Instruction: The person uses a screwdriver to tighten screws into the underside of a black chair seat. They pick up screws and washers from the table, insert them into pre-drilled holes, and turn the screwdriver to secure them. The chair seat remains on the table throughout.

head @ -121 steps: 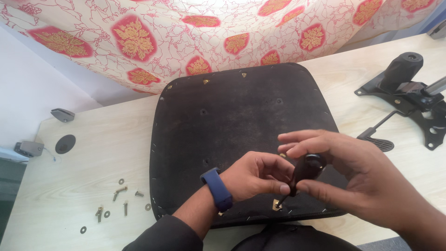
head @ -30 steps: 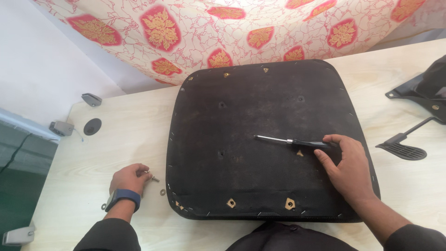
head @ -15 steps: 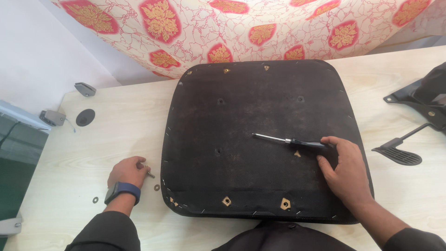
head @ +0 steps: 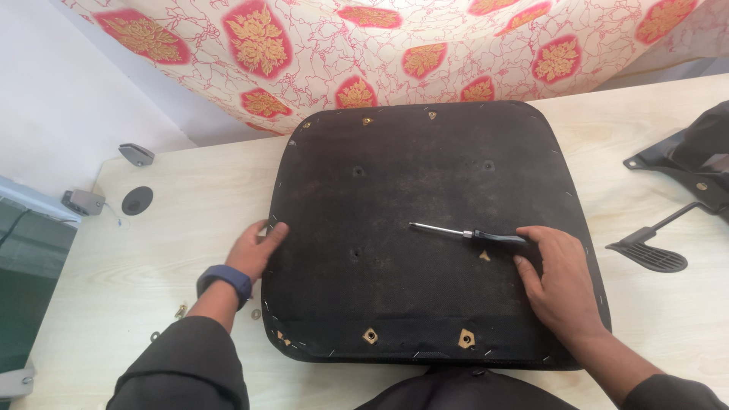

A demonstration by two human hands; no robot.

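The right hand [head: 558, 277] lies flat and open on the black seat base [head: 425, 228], fingertips touching the handle of a screwdriver [head: 471, 234] just beyond them. The left hand [head: 256, 249] grips the base's left edge, fingers curled, above the table [head: 175, 250].

The right hand [head: 558, 277] lies over the back part of the screwdriver [head: 467, 234], so most of its handle is hidden, and it is not possible to tell if the fingers close around it. The left hand [head: 257, 249] is at the edge of the seat cushion [head: 395, 190]; something small may be in its fingers, but this is too small to tell. The near edge of the cushion is partly covered by dark clothing. The black chair mechanism [head: 695, 163] is cut off by the right edge. Small metal pieces [head: 181, 310] beside the left wrist are too tiny to identify.
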